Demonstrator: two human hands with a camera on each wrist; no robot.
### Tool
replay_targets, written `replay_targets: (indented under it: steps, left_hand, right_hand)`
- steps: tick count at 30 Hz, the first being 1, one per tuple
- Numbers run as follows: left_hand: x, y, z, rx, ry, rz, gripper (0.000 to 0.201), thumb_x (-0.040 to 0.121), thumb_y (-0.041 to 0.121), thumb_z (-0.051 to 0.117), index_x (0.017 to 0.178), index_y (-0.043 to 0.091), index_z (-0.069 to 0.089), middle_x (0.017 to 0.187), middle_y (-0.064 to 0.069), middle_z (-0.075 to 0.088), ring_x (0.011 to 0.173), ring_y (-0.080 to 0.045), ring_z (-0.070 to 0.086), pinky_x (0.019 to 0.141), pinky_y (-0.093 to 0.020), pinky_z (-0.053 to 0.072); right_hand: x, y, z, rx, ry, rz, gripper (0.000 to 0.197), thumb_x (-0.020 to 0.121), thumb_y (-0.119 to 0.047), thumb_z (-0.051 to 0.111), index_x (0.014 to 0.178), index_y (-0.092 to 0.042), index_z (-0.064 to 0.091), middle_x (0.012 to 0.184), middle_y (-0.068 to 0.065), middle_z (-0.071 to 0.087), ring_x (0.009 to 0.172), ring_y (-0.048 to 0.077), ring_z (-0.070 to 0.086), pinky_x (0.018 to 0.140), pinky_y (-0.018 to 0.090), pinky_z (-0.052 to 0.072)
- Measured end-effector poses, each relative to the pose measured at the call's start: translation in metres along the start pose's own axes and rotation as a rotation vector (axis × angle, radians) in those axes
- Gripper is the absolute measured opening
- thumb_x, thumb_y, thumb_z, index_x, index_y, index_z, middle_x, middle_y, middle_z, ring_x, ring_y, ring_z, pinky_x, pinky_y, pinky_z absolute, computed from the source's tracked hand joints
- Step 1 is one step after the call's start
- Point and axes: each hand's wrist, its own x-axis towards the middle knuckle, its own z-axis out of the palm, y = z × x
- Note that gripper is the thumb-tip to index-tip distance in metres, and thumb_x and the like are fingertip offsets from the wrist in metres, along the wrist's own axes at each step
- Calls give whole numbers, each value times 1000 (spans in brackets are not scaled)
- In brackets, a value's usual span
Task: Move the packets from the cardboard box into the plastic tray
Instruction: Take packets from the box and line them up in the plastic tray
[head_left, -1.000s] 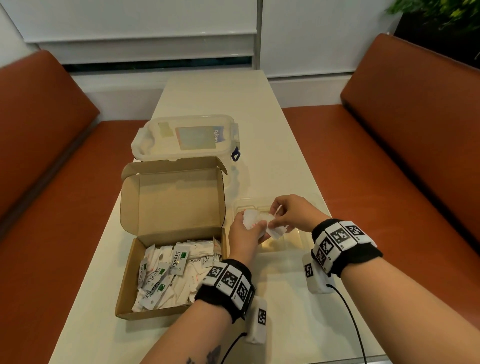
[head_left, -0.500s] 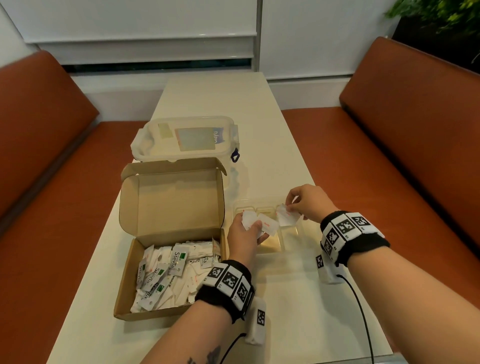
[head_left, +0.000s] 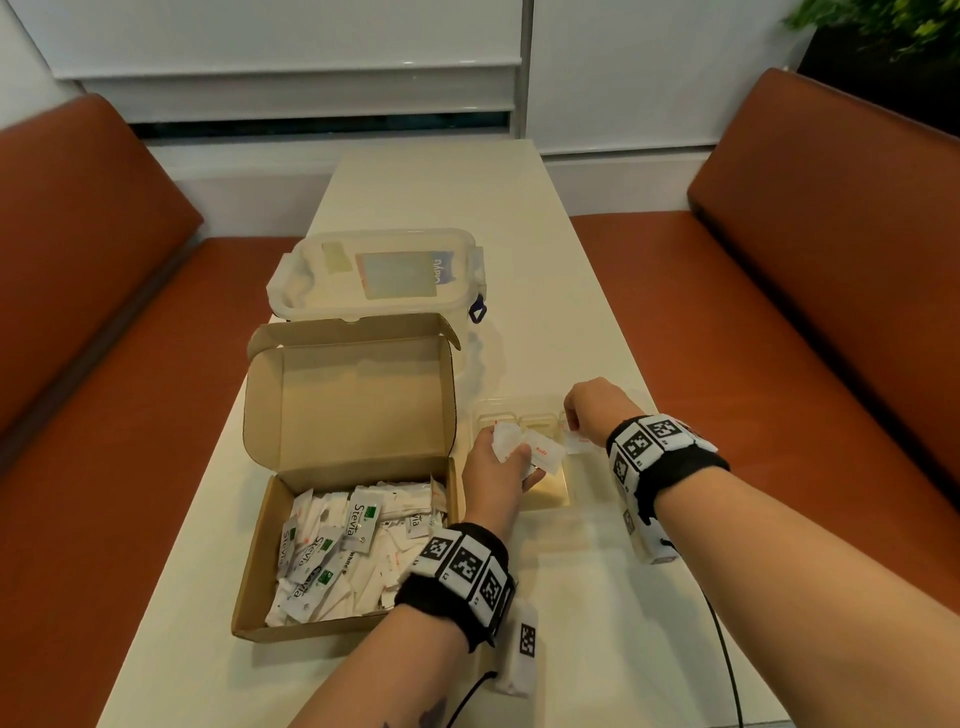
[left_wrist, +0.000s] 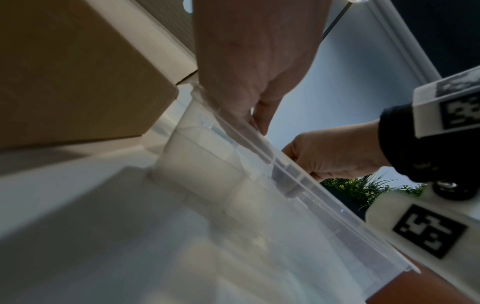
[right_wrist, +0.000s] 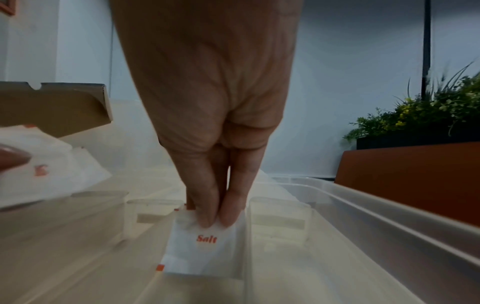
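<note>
An open cardboard box at the near left holds several white packets. To its right lies the clear plastic tray with compartments. My left hand hovers over the tray's left part and grips a small bunch of white packets. My right hand reaches into the tray's far right compartment, its fingertips pinching a white salt packet that stands low inside the compartment. In the left wrist view the left hand shows above the tray wall; the packets are hidden there.
A lidded clear plastic container stands behind the box's raised lid. The narrow white table runs between two orange benches. A green plant stands at the far right.
The right hand drew one packet away from the left hand's bunch, carried it right and lowered it into the tray's far right compartment. The left hand stayed over the tray.
</note>
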Motion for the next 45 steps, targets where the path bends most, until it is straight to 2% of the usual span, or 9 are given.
replay_targets:
  steps: [12, 18, 24, 28, 30, 34, 37, 41, 45]
  left_hand:
    - [-1, -1, -1, 13, -26, -3, 29, 94, 0, 49, 121, 10, 50, 123, -13, 55, 110, -25, 59, 75, -28, 59]
    - [-2, -1, 0, 29, -19, 12, 24, 94, 0, 49, 109, 19, 50, 121, -15, 56, 109, -27, 60, 72, -26, 59]
    - [1, -3, 1, 69, 29, 28, 24, 93, 1, 51, 114, 13, 53, 118, -13, 57, 101, -23, 62, 72, -28, 59]
    - [4, -6, 0, 109, 65, 72, 29, 94, 6, 53, 122, 11, 52, 107, -3, 57, 77, -2, 56, 49, -7, 47]
    - [4, -6, -1, 133, 73, 74, 26, 94, 7, 53, 119, 15, 52, 106, -2, 56, 76, -1, 55, 48, -5, 46]
    - [2, -2, 1, -35, 49, -7, 36, 93, 1, 51, 123, 21, 44, 94, -8, 60, 81, -17, 62, 68, -23, 59]
    - [2, -3, 1, -52, 38, 5, 42, 92, -2, 48, 132, 12, 42, 86, -8, 61, 74, -15, 61, 66, -22, 58]
    - [2, -3, 1, -78, 29, -2, 50, 93, -4, 46, 139, 11, 36, 94, -13, 61, 76, -16, 62, 62, -19, 57]
    - [1, -1, 2, -89, 15, 4, 40, 93, -4, 47, 121, 23, 40, 92, -12, 61, 74, -16, 61, 61, -18, 56]
  right_hand:
    - [2, 2, 1, -8, -55, -7, 24, 90, 2, 50, 108, 0, 67, 111, 16, 66, 103, 29, 62, 88, 29, 50]
    - [-2, 6, 1, 59, -9, -20, 24, 89, 1, 49, 104, -3, 68, 111, 14, 65, 101, 29, 62, 86, 29, 48]
    - [-14, -1, 1, 352, 97, -97, 17, 91, -25, 59, 87, -10, 66, 85, 5, 66, 74, 18, 60, 65, 25, 49]
    - [-24, -8, 6, 549, -26, -139, 12, 87, -22, 66, 86, -10, 67, 82, 6, 65, 62, 13, 61, 54, 19, 54]
    - [-25, -9, 7, 590, -32, -135, 5, 85, -12, 68, 87, -8, 67, 82, 8, 65, 59, 12, 61, 56, 19, 54]
    - [-22, 1, 1, 497, 90, -87, 4, 83, -11, 69, 86, -8, 71, 81, 4, 68, 64, 10, 60, 57, 13, 48]
    - [-19, 15, -6, 327, 193, -9, 8, 85, -14, 66, 86, -13, 74, 89, 4, 72, 82, 17, 63, 72, 24, 49]
    - [-17, 21, -6, 229, 143, 29, 13, 87, -9, 62, 93, -11, 73, 98, 7, 71, 89, 22, 65, 78, 28, 52]
    - [-15, 14, 0, 199, 81, 46, 18, 88, -3, 57, 97, -7, 72, 103, 13, 69, 90, 29, 67, 83, 33, 55]
